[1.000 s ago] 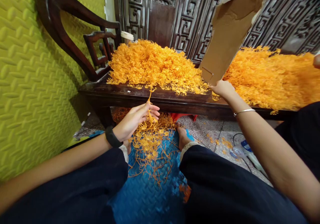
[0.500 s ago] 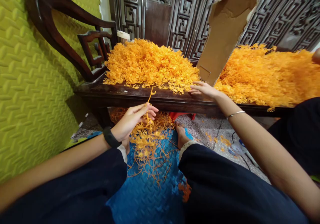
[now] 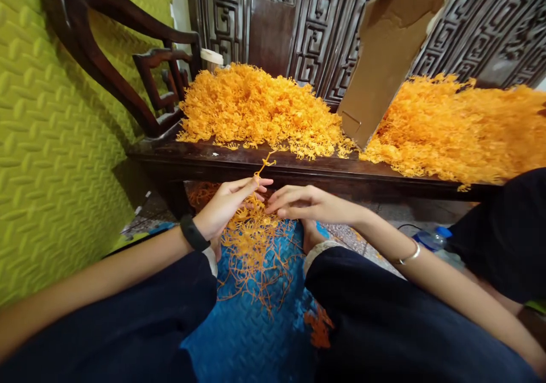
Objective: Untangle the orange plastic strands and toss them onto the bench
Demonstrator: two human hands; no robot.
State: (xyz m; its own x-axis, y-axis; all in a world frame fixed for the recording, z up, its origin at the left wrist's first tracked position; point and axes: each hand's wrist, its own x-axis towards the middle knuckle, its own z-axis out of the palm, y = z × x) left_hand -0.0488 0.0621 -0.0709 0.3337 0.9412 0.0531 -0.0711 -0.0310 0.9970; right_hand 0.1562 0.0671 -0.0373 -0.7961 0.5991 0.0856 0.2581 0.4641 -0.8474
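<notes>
Between its thumb and fingers my left hand [image 3: 228,205] pinches a thin orange plastic stem [image 3: 263,164], which sticks up toward the bench. My right hand [image 3: 313,204] is close beside it on the right, its fingers stretched toward the stem; no piece shows in them. Beyond both hands, a heap of small orange spiky plastic pieces [image 3: 256,107] covers the dark wooden bench [image 3: 205,156]. Below the hands lies a pile of orange pieces and bare thin stems [image 3: 251,258], between my feet.
A cardboard sheet [image 3: 384,53] stands upright between the left heap and a second orange heap [image 3: 452,127]. A lidded container [image 3: 211,60] sits behind the left heap. At right are a blue-capped bottle [image 3: 439,238] and another person's dark clothing [image 3: 499,235]. A blue mat [image 3: 247,337] covers the floor.
My right hand has moved from the front edge of the left heap down and left to beside my left hand. My left hand stays nearly in place, still pinching the stem.
</notes>
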